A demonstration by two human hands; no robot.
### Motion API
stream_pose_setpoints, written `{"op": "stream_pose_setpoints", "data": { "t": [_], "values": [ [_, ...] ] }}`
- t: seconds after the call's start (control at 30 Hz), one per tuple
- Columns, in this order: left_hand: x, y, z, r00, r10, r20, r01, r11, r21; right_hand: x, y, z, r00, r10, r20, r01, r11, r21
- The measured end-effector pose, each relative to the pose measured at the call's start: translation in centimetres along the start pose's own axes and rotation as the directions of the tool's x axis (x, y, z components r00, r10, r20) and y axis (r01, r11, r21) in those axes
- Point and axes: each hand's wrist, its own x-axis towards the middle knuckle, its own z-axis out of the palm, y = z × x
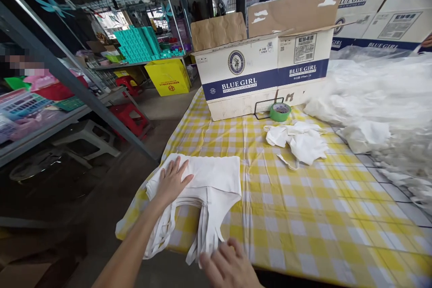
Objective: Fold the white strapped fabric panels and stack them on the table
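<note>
A stack of white strappy crop tops (216,171) lies flat at the near left of the table, hems away from me and straps towards me. On its left part my left hand (173,180) rests palm down, fingers spread. By the ends of the right-hand straps (209,234), at the table's front edge, is my right hand (229,265). Its fingers are curled in around a strap and slightly blurred. Farther right, a crumpled white top (300,139) lies apart from the stack, one thin strap trailing towards me.
Yellow-checked cloth (270,216) covers the table. An open beer carton (249,72) stands at its back, with green tape (280,111) in front. White garments in clear plastic (378,85) heap up on the right. A slanted metal post (87,85) rises at left, near a red stool (130,119).
</note>
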Motion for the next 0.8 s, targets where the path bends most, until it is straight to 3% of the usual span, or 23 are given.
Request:
{"op": "stream_pose_setpoints", "data": {
  "t": [0.07,0.13,0.17,0.2,0.27,0.37,0.53,0.63,0.8],
  "values": [
    [0.2,-0.3,-0.4,0.999,0.009,0.052,-0.007,0.999,-0.031,0.5,-0.2,-0.5,0.992,-0.106,-0.068,0.104,0.994,-0.028],
    [0.4,-0.4,-1.0,0.995,0.011,0.098,-0.004,0.997,-0.075,2.4,0.5,-1.7,0.994,-0.108,-0.021,0.109,0.993,0.042],
    [0.4,-0.4,-1.4,0.995,0.009,0.102,0.0,0.996,-0.094,3.8,1.3,-2.4,0.996,-0.081,0.024,0.078,0.992,0.101],
    [0.4,-0.2,-1.7,0.996,0.006,0.091,0.004,0.995,-0.104,5.5,2.1,-2.9,0.992,0.014,0.128,-0.033,0.988,0.152],
    [0.2,0.3,-2.0,0.999,-0.002,0.039,0.006,0.995,-0.101,8.9,3.9,-3.2,0.964,0.2,0.177,-0.23,0.959,0.167],
    [-1.2,1.0,-1.3,0.999,-0.04,-0.028,0.038,0.998,-0.052,11.7,5.3,-1.2,0.926,0.292,0.241,-0.326,0.939,0.113],
    [-4.0,1.2,0.8,0.98,-0.091,-0.176,0.099,0.995,0.032,9.5,4.7,2.9,0.882,0.29,0.372,-0.339,0.938,0.073],
    [-4.6,1.1,1.1,0.972,-0.083,-0.22,0.091,0.996,0.025,8.5,4.3,3.0,0.876,0.298,0.378,-0.349,0.934,0.073],
    [-4.7,0.7,1.1,0.976,-0.071,-0.205,0.068,0.997,-0.02,8.8,4.7,2.5,0.882,0.291,0.37,-0.353,0.929,0.11]
  ]
}}
